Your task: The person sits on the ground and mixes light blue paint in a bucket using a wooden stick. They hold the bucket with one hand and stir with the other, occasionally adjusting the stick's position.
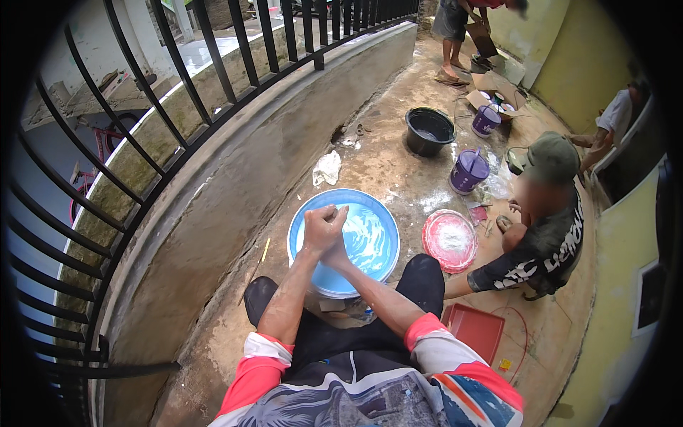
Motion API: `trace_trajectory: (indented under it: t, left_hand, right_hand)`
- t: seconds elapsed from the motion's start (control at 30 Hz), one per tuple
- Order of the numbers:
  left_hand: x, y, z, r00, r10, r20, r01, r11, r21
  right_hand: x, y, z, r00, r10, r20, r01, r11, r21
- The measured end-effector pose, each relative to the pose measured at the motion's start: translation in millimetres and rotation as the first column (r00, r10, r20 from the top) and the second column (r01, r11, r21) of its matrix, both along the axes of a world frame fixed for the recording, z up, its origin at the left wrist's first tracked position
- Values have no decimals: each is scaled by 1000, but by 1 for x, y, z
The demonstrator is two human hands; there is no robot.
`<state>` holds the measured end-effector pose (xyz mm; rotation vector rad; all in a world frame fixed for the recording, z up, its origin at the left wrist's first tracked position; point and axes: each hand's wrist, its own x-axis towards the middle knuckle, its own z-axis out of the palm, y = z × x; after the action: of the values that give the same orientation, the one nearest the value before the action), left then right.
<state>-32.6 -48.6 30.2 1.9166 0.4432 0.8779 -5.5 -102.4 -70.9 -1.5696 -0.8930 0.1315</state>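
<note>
Outdoors, seated or squatting, a wide blue tub [348, 195] with a pale rim between my knees. Pale blue liquid [373, 238] inside, streaked white. Both my hands meet above its near-left half, inside the rim line. My left hand [322, 226] is clenched, fingers curled in; whether anything sits in the fist, I cannot tell. My right hand [334, 252] presses against it, lower and mostly hidden; its grip I cannot tell.

Edges: my dark-clad knees flank the tub's near side, so elbow room is tight there. On my left a strip of concrete floor [294, 203] runs between tub and low plastered wall [192, 206], a thin yellow stick [265, 250] lying along it. The black railing [146, 89] tops the wall. Beyond the far rim, a crumpled white cloth [326, 169].

On my right, a red round lid [452, 264] dusted with white powder lies near the tub, a gap of floor between. Past it, a crouching co-worker [551, 235] bounds that side. Farther ahead, well apart: a purple bucket [469, 172] and a black basin [425, 146].
</note>
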Motion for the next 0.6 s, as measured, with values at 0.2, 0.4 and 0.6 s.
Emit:
trace_trajectory:
  t: [0.2,0.4,0.6]
  left_hand:
    - [-8,2,-20,975,64,214,-48,996,-77]
    - [-4,-6,-36,977,54,205,21,938,-345]
    - [7,1,-14,998,-56,-33,50,986,-161]
  right_hand:
    - [35,1,6,956,274,104,-266,960,-87]
    - [42,-22,12,935,312,171,-223,888,-402]
    - [18,-22,7,999,27,-21,-32,950,-312]
